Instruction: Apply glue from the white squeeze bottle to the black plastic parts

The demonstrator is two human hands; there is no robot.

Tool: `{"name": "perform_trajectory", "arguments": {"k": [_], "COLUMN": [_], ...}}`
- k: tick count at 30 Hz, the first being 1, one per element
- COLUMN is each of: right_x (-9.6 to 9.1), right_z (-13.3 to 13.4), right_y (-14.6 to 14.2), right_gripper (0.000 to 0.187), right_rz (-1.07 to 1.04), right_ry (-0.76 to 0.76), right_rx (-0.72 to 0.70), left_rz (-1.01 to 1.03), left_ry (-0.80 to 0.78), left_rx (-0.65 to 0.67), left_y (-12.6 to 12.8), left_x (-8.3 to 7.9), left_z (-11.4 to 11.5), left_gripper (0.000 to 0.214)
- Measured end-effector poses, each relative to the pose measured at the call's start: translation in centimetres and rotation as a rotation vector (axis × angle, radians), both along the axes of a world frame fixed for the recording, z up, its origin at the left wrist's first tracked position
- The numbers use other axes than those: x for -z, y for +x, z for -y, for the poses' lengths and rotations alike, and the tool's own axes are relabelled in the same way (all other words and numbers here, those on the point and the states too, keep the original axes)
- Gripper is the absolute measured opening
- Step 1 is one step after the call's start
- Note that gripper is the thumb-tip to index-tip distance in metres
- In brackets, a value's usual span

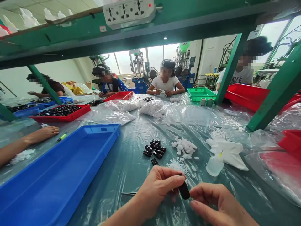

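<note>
My left hand (pixel 160 190) pinches a small, glossy black oval plastic piece (pixel 184 191) between thumb and fingers. Close to its lower end is my right hand (pixel 213 201), thumb and forefinger slightly apart, with nothing visible between them; whether a fingertip touches the piece I cannot tell. Just beyond my left hand lies another black piece (pixel 154 162), and behind it a small heap of similar black pieces (pixel 155 148). Small white bits (pixel 178 165) are scattered beyond my fingers, with larger white pieces (pixel 184 147) piled behind. Metal tweezers (pixel 129 193), partly covered by my left forearm, rest on the table.
A long blue tray (pixel 103 129) stands at left, beside another person's hand (pixel 44 133). To the right are a squat translucent bottle (pixel 214 164) and a crumpled white cloth (pixel 231 152). Green shelf posts (pixel 277 84) and a beam (pixel 77 34) frame the plastic-covered table. Co-workers sit opposite.
</note>
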State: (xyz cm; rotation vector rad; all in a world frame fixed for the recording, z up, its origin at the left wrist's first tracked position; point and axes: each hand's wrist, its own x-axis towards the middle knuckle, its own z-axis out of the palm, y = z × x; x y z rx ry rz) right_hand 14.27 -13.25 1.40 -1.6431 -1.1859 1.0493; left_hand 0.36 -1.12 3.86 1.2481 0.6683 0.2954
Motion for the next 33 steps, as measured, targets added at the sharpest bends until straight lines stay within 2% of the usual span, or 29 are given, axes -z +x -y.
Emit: {"name": "perform_trajectory", "arguments": {"k": [3, 6, 15, 21, 25, 28, 32, 33], "right_x": [0.6, 1.2, 1.9, 1.0, 0.4, 0.0, -0.8, -1.0], "right_z": [-0.7, -0.8, -0.9, -1.0, -1.2, -1.2, -1.0, -0.9], "right_y": [-0.2, -0.3, -0.5, -0.3, 0.0, 0.4, 0.8, 0.9], "right_gripper": [0.032, 0.029, 0.025, 0.023, 0.025, 0.027, 0.022, 0.023], "right_rz": [-0.312, -0.446, -0.569, -0.595, -0.599, -0.442, 0.218, 0.317], "right_ry": [-0.07, -0.08, -0.086, -0.154, -0.142, -0.131, 0.053, 0.081], "right_rx": [-0.073, -0.092, -0.096, -0.095, -0.116, -0.098, -0.07, -0.075], "left_rz": [-0.045, -0.062, -0.077, -0.041, -0.005, 0.0, -0.006, -0.009], "left_ry": [0.027, 0.029, -0.006, -0.083, -0.116, -0.111, -0.11, -0.107], "left_rx": [0.015, 0.031, 0.045, 0.053, 0.041, 0.017, -0.032, -0.04], "left_y": [-0.1, -0.2, -0.4, -0.4, -0.4, -0.4, -0.3, -0.3], "left_x": [0.6, 1.0, 1.1, 0.8, 0.8, 1.0, 1.5, 1.5], "left_z": [0.0, -0.2, 0.0, 0.2, 0.4, 0.4, 0.3, 0.3], "left_gripper": [0.031, 0.031, 0.031, 0.031, 0.031, 0.031, 0.033, 0.033]}}
